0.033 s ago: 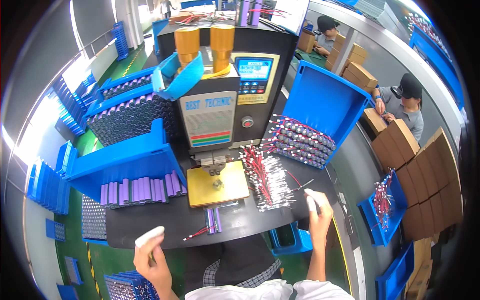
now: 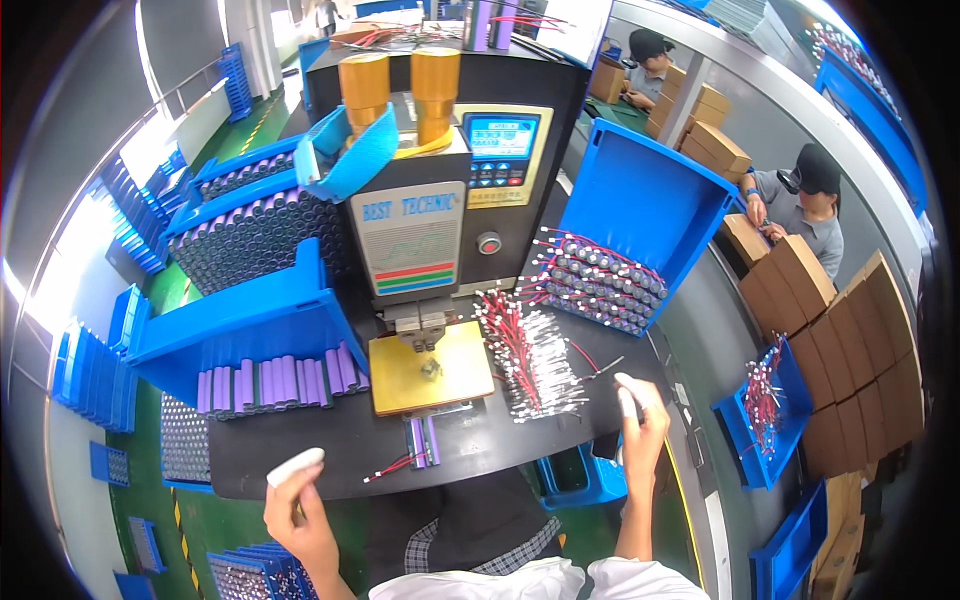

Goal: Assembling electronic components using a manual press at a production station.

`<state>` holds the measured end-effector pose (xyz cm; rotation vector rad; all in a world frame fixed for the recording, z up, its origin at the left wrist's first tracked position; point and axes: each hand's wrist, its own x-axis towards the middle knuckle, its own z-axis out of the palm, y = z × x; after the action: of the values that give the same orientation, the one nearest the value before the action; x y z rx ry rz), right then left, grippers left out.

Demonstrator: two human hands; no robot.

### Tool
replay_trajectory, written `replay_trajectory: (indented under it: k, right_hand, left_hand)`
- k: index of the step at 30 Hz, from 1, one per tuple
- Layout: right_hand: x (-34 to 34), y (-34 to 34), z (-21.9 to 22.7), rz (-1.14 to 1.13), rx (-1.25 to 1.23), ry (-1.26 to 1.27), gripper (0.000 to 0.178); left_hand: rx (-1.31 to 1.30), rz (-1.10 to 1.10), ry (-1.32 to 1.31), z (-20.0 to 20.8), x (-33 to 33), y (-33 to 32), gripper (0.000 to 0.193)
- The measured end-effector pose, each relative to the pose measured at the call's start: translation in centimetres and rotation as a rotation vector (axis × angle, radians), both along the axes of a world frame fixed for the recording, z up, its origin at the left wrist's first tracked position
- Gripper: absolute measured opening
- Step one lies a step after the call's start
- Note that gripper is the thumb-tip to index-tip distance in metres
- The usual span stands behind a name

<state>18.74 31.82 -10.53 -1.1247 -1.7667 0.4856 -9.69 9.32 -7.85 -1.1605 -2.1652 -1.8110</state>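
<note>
Bench [image 2: 355, 445]: black top. Machine [image 2: 415, 235] stands at centre rear. Left: blue bin [image 2: 225, 325] of purple cells. Right: second blue bin [image 2: 655, 190], tilted. Between: heaped red-and-white leads [image 2: 520, 350]. Near front edge: cell pair [image 2: 422, 440], red and black wires alongside.

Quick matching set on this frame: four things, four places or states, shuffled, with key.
Things
1. Yellow plate
2. Left hand
3. Heap of wire leads
4. Pair of purple batteries

Places or states
A. On the bench, between the yellow plate and the front edge
B. On the bench, just right of the yellow plate
C. Below the head of the machine
D. Near the bench's front left, holding nothing

Pairs: 1-C, 2-D, 3-B, 4-A
</note>
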Motion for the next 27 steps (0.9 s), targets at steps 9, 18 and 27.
replay_trajectory:
  k: [9,18,27]
  right_hand:
    - [1.5,5.9,-3.9,0.141,0.113,-0.483,0.022]
    - [1.6,6.8,-4.1,0.042,0.102,-0.438,0.013]
    - [-3.4,2.5,1.7,0.145,-0.049,0.051,0.016]
  left_hand:
    - [-0.346,-0.099,0.248,-0.4,-4.2,7.1,0.041]
    - [-0.446,-0.153,0.438,-4.1,-6.2,9.6,0.025]
    - [0.029,-0.102,-0.272,-1.3,-3.3,8.5,0.018]
